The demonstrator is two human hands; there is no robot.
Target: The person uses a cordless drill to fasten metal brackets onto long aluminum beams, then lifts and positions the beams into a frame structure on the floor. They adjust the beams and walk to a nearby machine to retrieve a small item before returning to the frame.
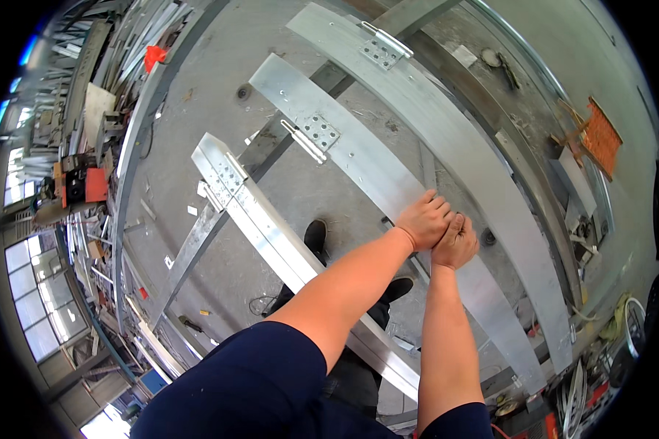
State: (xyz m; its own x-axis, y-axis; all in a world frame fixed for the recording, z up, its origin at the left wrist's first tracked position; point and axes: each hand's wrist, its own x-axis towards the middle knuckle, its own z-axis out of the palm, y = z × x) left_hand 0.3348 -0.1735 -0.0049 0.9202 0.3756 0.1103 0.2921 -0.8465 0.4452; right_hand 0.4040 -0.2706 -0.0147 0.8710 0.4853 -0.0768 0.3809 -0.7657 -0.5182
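Observation:
Both my hands meet over the middle long aluminium panel (377, 172), touching or resting on its surface. My left hand (421, 221) is closed, its fingers curled at the panel's far edge. Right beside it, my right hand (455, 243) is closed too, its thumb uppermost. Whatever lies inside the fingers is hidden. A perforated hinge (321, 132) with a bright pin barrel sits on this panel's upper part. To the right, a wider curved panel (447, 110) bears a similar hinge (384, 51). Nearer me lies a narrower aluminium length (271, 230) with hinges (225, 181) at its upper end.
A dark steel crossbar (267, 143) runs beneath the panels. My shoes (315, 238) stand on the grey floor between the lengths. Metal offcuts (135, 44) pile up at the left, near a red-and-black machine (84, 184). An orange mesh piece (600, 139) leans at the right.

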